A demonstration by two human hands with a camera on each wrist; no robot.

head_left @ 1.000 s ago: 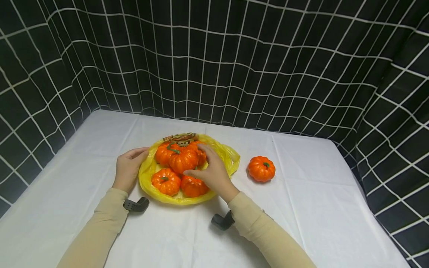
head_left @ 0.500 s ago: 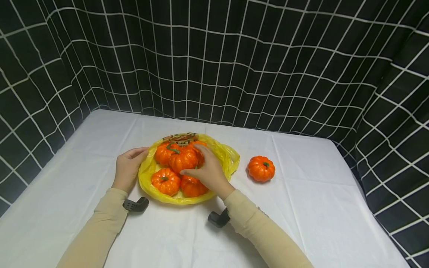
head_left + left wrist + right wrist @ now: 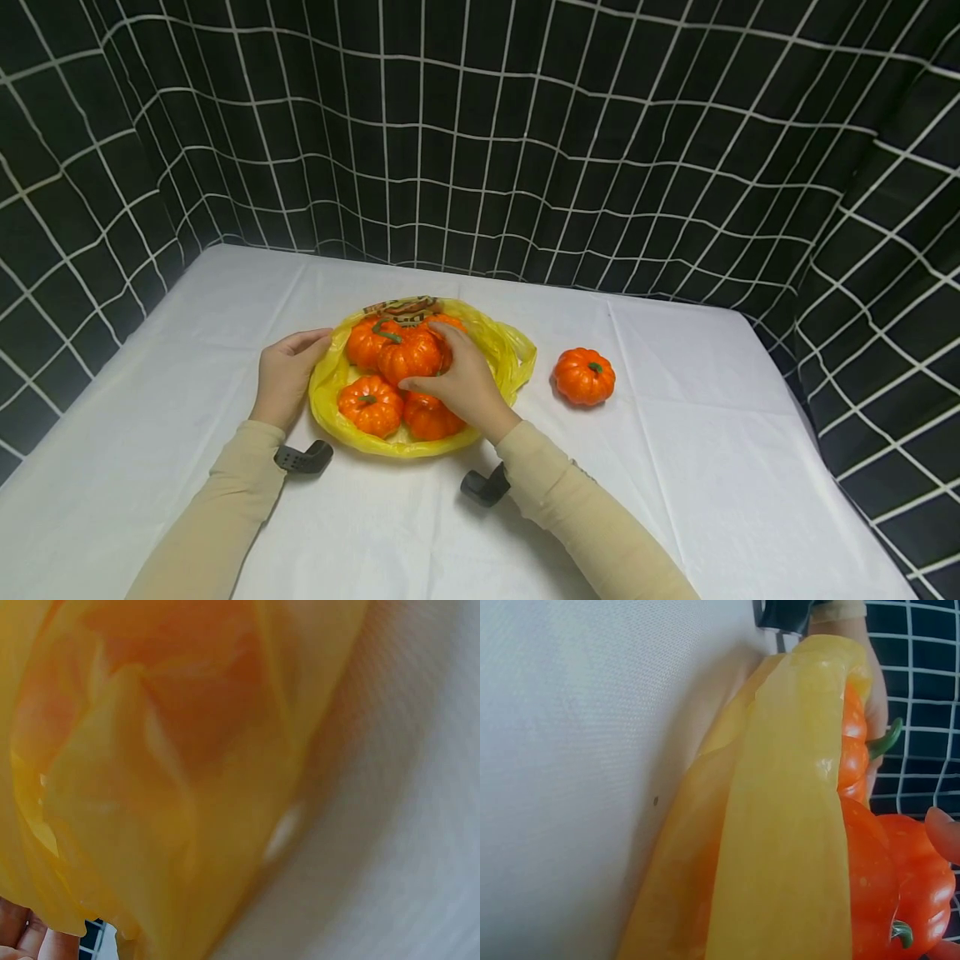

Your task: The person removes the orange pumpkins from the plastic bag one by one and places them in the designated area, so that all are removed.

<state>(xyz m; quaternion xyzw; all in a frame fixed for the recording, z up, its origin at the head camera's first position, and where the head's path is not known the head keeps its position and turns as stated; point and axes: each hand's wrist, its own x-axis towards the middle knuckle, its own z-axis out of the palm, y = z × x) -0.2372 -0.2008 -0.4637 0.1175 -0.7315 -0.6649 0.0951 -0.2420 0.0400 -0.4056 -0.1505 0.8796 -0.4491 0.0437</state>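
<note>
A yellow plastic bag [image 3: 330,433] with a rolled-down rim sits on the table, holding several small orange pumpkins [image 3: 371,407]. At the bag's left rim, my left hand [image 3: 283,375] pinches the plastic between thumb and fingers. The left wrist view is mostly filled by the bag's side [image 3: 172,825], with fingers [image 3: 56,945] at its lower left corner. My right hand [image 3: 468,379] reaches in from the right, thumb and fingers curled round the topmost pumpkin [image 3: 408,357]. In the right wrist view that pumpkin [image 3: 919,877] stands above the rim, the thumb [image 3: 943,834] against it.
One more orange pumpkin [image 3: 584,377] with a green stem stands on the white tablecloth [image 3: 720,467], right of the bag. The bag's handle [image 3: 522,354] spreads toward it. Dark curtains with a white grid [image 3: 480,150] enclose the table behind and at both sides.
My right hand has slid slightly left, bringing its thumb and fingers farther round the topmost pumpkin. My left hand stays at the rim, and the pumpkins look nearly unmoved.
</note>
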